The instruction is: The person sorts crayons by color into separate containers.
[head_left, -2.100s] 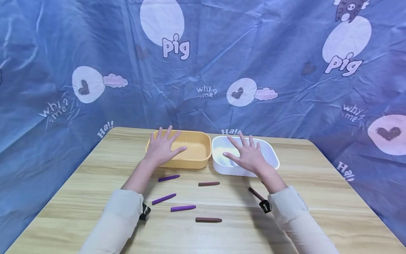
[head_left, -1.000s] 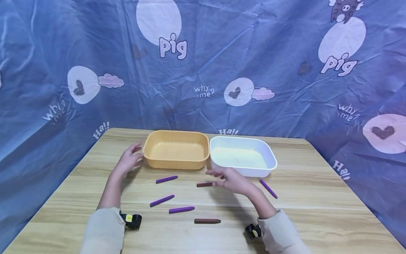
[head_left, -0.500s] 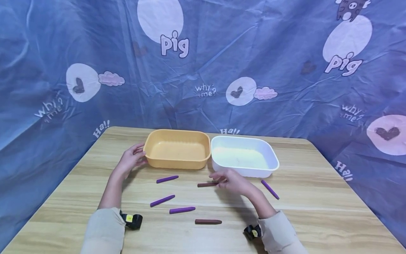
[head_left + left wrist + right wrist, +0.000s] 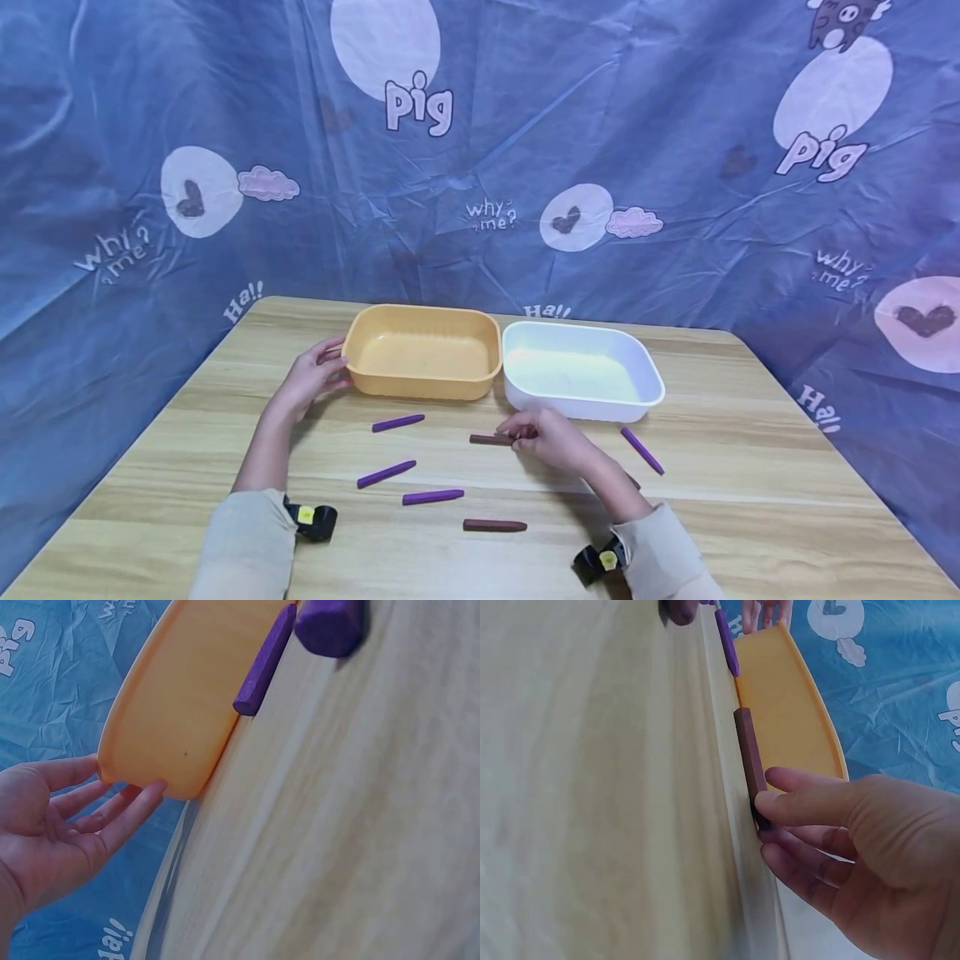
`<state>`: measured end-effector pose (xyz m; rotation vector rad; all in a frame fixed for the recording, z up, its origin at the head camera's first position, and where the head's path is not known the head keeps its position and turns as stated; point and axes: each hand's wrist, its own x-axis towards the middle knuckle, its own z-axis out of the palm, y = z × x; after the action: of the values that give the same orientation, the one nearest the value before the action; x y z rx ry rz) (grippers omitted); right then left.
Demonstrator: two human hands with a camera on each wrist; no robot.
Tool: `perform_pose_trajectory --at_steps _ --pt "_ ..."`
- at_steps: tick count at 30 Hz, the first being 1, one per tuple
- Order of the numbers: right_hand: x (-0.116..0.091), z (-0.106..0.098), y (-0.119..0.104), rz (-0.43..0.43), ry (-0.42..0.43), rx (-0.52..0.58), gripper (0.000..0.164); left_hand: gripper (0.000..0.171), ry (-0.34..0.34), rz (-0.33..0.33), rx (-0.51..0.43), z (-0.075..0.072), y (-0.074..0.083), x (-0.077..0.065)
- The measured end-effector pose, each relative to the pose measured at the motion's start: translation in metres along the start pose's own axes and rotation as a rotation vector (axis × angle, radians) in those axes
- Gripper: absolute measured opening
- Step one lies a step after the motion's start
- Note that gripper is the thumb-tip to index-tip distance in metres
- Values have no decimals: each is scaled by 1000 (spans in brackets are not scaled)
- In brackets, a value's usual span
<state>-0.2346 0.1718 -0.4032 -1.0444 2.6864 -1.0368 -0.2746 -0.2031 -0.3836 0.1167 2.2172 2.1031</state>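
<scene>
My left hand (image 4: 309, 379) is at the left end of the yellow plastic bin (image 4: 420, 388); in the left wrist view its loosely extended fingers (image 4: 131, 817) touch the bin's end wall. In front of the white bin (image 4: 585, 408), my right hand (image 4: 551, 437) pinches the end of a brown crayon (image 4: 489, 439) between thumb and fingers. This crayon lies close along the tabletop in the right wrist view, its near tip partly covered by the thumb (image 4: 776, 806). Both bins stand side by side with nothing inside.
Purple crayons lie on the wooden table (image 4: 225, 400): one (image 4: 398, 422) before the yellow bin, two nearer me (image 4: 386, 473), one (image 4: 642, 450) at the right. Another brown crayon (image 4: 495, 525) lies in front. A further dark tip (image 4: 633, 481) shows beside the right forearm. A blue printed curtain (image 4: 480, 167) hangs behind.
Both hands have come down from spread over the bins. The left settled against the yellow bin's end; the right moved to the brown crayon and its fingers closed on it.
</scene>
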Motion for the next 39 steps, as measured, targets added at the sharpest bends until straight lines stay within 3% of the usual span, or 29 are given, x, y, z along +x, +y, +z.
perform_pose_trajectory --at_steps 12,20,31,39 --pt "1 1 1 -75 -13 -47 28 52 -1 3 -11 -2 0 -1" --pt "-1 1 -1 -82 -9 -83 29 52 -2 6 -18 -1 -3 0" --pt "-3 -5 -9 -139 8 -65 36 52 7 16 -24 1 -5 1" --pt "-3 -11 -17 -129 -8 -56 37 52 11 5 -28 0 -6 -1"
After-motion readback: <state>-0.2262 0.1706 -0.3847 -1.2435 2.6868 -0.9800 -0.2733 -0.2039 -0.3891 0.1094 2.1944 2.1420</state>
